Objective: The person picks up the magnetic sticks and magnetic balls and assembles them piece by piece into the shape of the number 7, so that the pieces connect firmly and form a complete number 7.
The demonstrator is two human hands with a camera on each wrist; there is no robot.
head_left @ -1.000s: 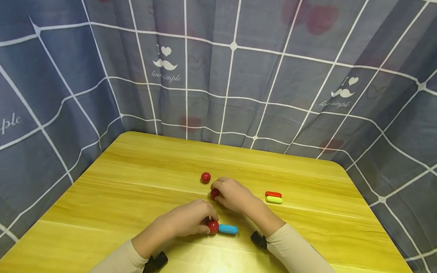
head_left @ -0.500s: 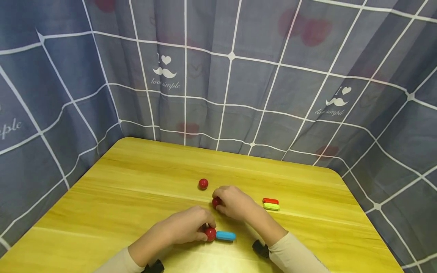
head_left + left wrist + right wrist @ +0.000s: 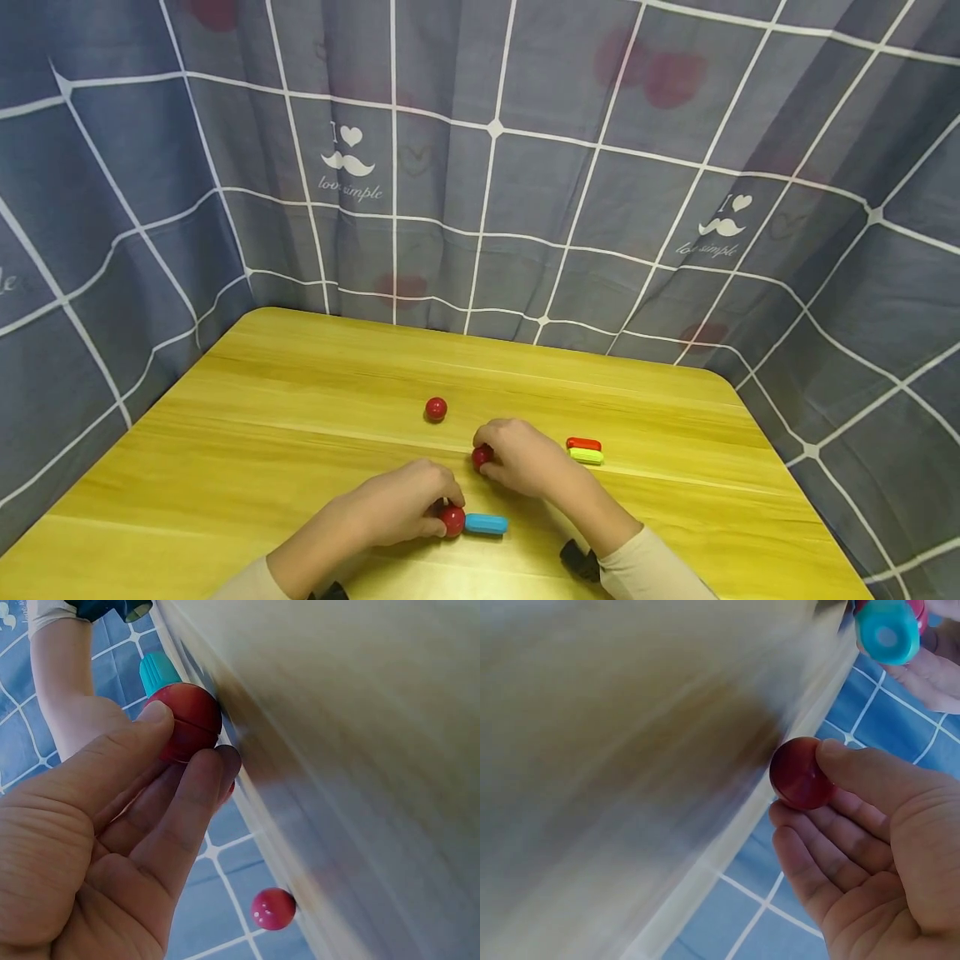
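My left hand (image 3: 405, 504) pinches a glossy red ball (image 3: 452, 522) between thumb and fingers, low at the table. A short blue ribbed rod (image 3: 486, 524) extends from that ball's right side, its end touching the ball. In the left wrist view a seam line runs round the red ball (image 3: 193, 721). My right hand (image 3: 525, 457) is farther back and to the right, pinching a second red ball (image 3: 482, 457). Thumb and fingertips press that ball (image 3: 802, 774) in the right wrist view. A third red ball (image 3: 436, 409) lies loose behind both hands.
To the right of my right hand, a red rod (image 3: 583, 443) and a yellow-green rod (image 3: 587, 457) lie side by side. The wooden table (image 3: 225, 467) ends at a grey-blue grid curtain (image 3: 450, 183) at the back and sides.
My right hand has shifted a little to the right and nearer with its red ball. The left hand keeps its ball and blue rod in place. The head view has shifted slightly.
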